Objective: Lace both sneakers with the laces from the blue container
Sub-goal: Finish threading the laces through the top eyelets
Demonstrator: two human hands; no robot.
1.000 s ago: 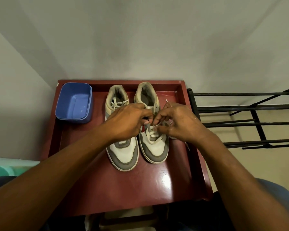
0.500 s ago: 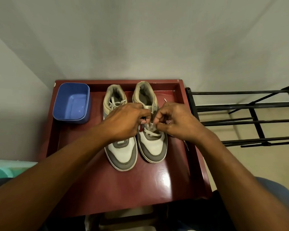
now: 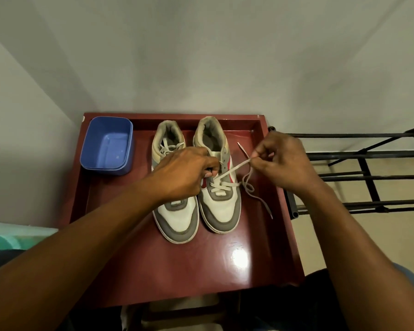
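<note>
Two white and grey sneakers stand side by side on a dark red table [image 3: 153, 271]. The left sneaker [image 3: 177, 216] has laces near its collar. On the right sneaker [image 3: 219, 211] a pale lace [image 3: 232, 169] crosses the lower eyelets. My right hand [image 3: 280, 161] pinches this lace and holds it taut up and to the right; loose ends trail on the table beside the shoe. Over the right sneaker's tongue, my left hand [image 3: 187, 173] has its fingers curled at the eyelets; what they grip is hidden. The blue container [image 3: 108, 145] sits at the table's back left with nothing in it.
A black metal rack [image 3: 359, 173] stands right of the table, close to my right hand. Grey walls rise behind and to the left. A teal object [image 3: 7, 242] lies low on the left.
My right hand has drawn away to the right, pulling the lace out through the right sneaker. My left hand stays at the eyelets.
</note>
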